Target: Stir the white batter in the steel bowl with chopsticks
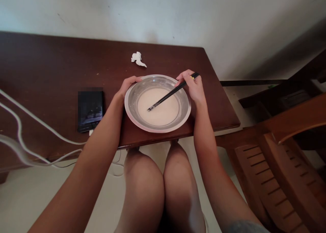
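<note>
A wide metal bowl (130,107) stands near the front edge of the dark wooden table. Pale, creamy liquid (160,114) covers its bottom. My left hand (128,84) grips the bowl's rim at the upper left, its thumb side showing and some fingers hidden. Dark chopsticks (173,91) with a yellow mark near the top are held in my right hand (193,85), at the bowl's right rim. They slant down to the left, with whitish, coated tips over the middle of the liquid; whether the tips touch it I cannot tell.
Crumpled white tissue (138,58) lies behind the bowl. A dark-screened phone or tablet (90,109) rests left of my left forearm. White cables (38,124) run across the table's left side. Wooden slatted chairs (267,172) stand at right, and a pale wall (127,15) rises behind the table (51,63).
</note>
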A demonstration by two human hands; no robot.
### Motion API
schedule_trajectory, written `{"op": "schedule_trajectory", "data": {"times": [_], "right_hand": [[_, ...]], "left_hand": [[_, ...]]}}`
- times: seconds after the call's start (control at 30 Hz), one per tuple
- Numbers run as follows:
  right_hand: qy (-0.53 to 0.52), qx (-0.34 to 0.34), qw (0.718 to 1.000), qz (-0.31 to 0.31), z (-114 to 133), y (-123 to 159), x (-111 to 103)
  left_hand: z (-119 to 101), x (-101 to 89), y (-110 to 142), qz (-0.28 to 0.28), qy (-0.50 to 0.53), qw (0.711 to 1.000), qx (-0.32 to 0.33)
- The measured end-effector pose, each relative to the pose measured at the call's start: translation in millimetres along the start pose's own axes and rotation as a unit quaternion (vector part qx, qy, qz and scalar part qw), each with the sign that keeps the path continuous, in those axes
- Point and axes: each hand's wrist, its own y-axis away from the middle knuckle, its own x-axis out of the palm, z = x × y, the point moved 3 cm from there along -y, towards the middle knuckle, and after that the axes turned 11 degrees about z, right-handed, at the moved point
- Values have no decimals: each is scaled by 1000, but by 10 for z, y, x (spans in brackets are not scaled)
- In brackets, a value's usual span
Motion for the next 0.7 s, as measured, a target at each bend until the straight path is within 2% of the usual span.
{"op": "schedule_trajectory", "data": {"times": [0.07,0.2,0.27,0.37,0.43,0.6,0.7], "right_hand": [[8,-7,1000,-16,4,-3,-14],[13,-18,996,-89,-31,-4,-131],[12,-10,997,-81,-44,-5,-125],[8,0,1000,-26,-34,-9,-28],[8,1,1000,-12,-20,-12,10],[4,-15,996,-93,-23,-6,-122],[1,-2,997,-82,-34,0,-130]], "left_hand": [[-2,2,4,1,3,1000,-3],[-13,15,12,0,-1,1000,-1],[-14,22,14,4,-9,1000,-3],[-7,16,11,0,-9,1000,-7],[-3,3,2,-7,-6,1000,-3],[0,4,-15,11,-2,1000,4],[-1,9,-6,7,-8,1000,-1]]}}
